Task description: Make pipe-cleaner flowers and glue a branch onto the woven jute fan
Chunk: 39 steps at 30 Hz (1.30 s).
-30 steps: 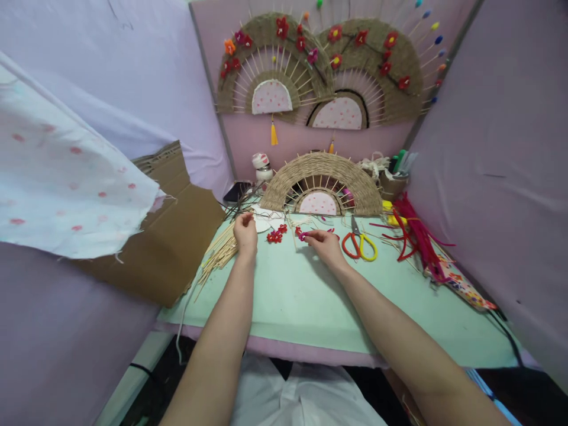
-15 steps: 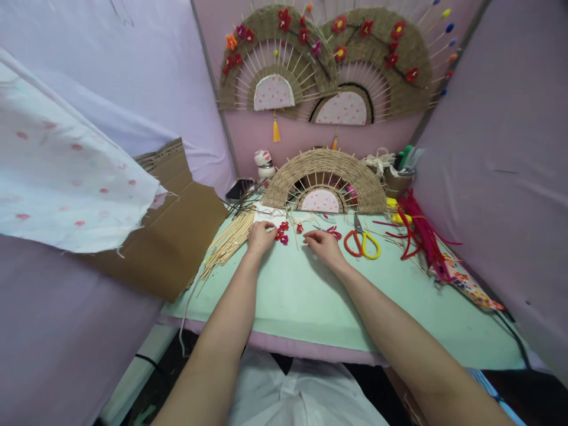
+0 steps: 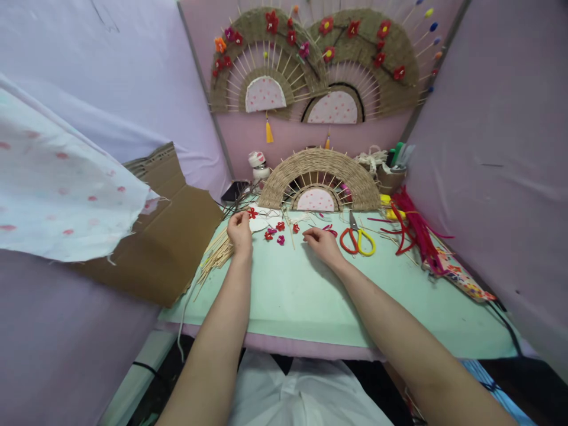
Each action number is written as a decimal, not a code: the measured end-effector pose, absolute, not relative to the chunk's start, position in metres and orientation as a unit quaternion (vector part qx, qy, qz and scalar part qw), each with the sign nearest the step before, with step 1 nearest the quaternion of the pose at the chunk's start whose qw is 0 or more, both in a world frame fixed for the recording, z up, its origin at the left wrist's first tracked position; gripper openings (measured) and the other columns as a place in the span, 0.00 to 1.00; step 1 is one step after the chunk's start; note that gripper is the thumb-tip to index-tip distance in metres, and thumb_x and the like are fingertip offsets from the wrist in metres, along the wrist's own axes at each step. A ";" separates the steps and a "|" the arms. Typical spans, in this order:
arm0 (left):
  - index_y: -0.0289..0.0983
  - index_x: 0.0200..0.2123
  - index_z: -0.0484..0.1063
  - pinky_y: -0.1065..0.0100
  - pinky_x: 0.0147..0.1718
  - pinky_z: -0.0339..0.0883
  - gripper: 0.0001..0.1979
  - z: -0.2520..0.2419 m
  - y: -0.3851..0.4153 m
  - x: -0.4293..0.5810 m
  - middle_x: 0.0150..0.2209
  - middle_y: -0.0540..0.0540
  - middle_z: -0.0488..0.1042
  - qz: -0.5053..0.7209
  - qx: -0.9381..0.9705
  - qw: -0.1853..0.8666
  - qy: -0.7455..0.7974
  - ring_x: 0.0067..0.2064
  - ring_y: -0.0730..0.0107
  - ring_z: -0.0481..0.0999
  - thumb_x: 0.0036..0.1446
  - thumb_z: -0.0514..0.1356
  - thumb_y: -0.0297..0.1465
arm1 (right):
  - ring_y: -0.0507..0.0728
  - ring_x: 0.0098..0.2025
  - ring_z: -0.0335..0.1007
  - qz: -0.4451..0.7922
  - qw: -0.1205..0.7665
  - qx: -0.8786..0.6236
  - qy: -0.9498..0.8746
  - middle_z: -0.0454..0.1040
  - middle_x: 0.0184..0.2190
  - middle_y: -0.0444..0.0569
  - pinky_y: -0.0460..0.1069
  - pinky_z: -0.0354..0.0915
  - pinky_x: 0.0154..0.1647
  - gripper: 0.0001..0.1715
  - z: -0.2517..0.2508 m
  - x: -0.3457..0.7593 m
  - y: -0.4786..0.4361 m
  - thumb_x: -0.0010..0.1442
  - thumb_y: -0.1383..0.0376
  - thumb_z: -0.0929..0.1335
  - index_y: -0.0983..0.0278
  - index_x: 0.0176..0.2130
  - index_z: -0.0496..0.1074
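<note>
My left hand [image 3: 239, 232] is raised a little over the mint-green table mat [image 3: 302, 296], its fingers pinched on a small red flower [image 3: 252, 212]. My right hand [image 3: 320, 242] rests on the mat with its fingers curled, and I cannot make out anything in them. Several small red and magenta flowers [image 3: 275, 232] lie loose on the mat between the two hands. A half-round woven fan [image 3: 318, 177] stands just behind them. A bundle of thin wooden sticks [image 3: 216, 256] lies beside my left hand.
Red-and-yellow scissors [image 3: 357, 238] lie right of my right hand. Red pipe cleaners [image 3: 412, 232] pile at the right edge. A pen cup [image 3: 392, 176] and a small jar [image 3: 258, 165] stand at the back. Cardboard [image 3: 171, 236] leans at the left. Two decorated fans [image 3: 310, 65] hang on the wall.
My left hand reached right to the loose flowers, then drew back to the left and lifted one red flower. My right hand stayed about where it was.
</note>
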<state>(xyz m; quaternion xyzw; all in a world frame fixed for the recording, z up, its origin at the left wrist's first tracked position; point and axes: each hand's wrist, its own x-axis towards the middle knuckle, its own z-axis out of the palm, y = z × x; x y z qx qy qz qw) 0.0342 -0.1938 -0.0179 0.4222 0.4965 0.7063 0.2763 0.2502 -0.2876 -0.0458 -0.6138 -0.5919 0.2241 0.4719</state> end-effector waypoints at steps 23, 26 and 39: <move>0.34 0.41 0.71 0.69 0.34 0.65 0.13 -0.027 -0.196 0.043 0.30 0.47 0.74 0.626 0.464 0.322 0.538 0.31 0.72 0.72 0.50 0.57 0.29 | 0.50 0.25 0.64 0.111 0.734 -0.595 -0.307 0.73 0.28 0.47 0.47 0.63 0.30 0.14 -0.029 0.315 -0.277 0.51 0.61 0.63 0.66 0.36 0.71; 0.34 0.42 0.70 0.71 0.27 0.62 0.13 -0.023 -0.201 0.045 0.24 0.50 0.70 0.622 0.463 0.338 0.533 0.25 0.74 0.69 0.53 0.55 0.30 | 0.50 0.23 0.61 0.104 0.759 -0.597 -0.238 0.70 0.27 0.45 0.46 0.62 0.27 0.14 -0.031 0.327 -0.275 0.51 0.61 0.62 0.66 0.36 0.69; 0.39 0.46 0.60 0.76 0.26 0.62 0.22 -0.022 -0.196 0.042 0.34 0.50 0.64 0.690 0.394 0.352 0.495 0.30 0.77 0.71 0.46 0.52 0.19 | 0.48 0.22 0.58 0.159 0.729 -0.579 -0.328 0.67 0.26 0.43 0.44 0.58 0.23 0.13 0.002 0.307 -0.287 0.49 0.61 0.65 0.65 0.36 0.68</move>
